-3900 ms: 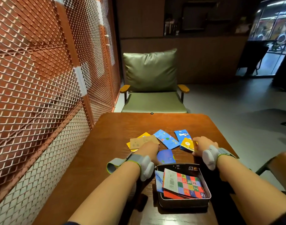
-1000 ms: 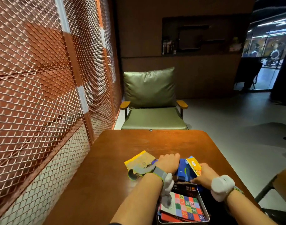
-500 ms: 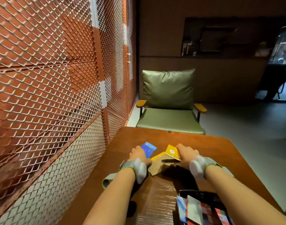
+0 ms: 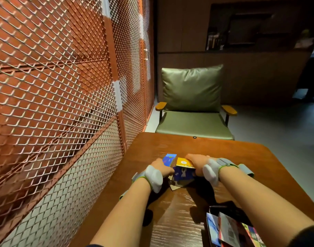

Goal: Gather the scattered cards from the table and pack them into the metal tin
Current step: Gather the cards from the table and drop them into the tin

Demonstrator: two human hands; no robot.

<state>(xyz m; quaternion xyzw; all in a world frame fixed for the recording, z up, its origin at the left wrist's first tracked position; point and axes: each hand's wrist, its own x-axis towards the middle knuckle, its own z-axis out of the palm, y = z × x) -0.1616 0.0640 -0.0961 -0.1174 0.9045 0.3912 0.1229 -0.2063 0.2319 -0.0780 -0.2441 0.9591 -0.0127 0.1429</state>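
The wooden table [image 4: 241, 157] fills the lower view, and on it the job looks roughly half done. The metal tin [image 4: 223, 210] sits at the near right edge, close to the person's body and partly cut off by the frame, and it already holds a patchwork-coloured card [image 4: 248, 232] with other cards tilted against it. What is left, by my reading, is the loose bunch of cards [image 4: 183, 172] farther out on the table, pressed together between the two hands: a blue card and a yellow one stand up at the far side, a dark blue one and a tan one lie below.

The left hand [image 4: 160, 169] curls against the bunch's left edge and the right hand [image 4: 197, 164] against its right, both clasping the cards rather than lifting them. Squaring the bunch and carrying it back to the tin appear still to come.

Around them, a copper mesh screen [image 4: 54, 95] runs close along the table's left side and a green armchair [image 4: 193, 107] faces the far end. Nothing lies between cards and tin; only the right forearm crosses above the tin.
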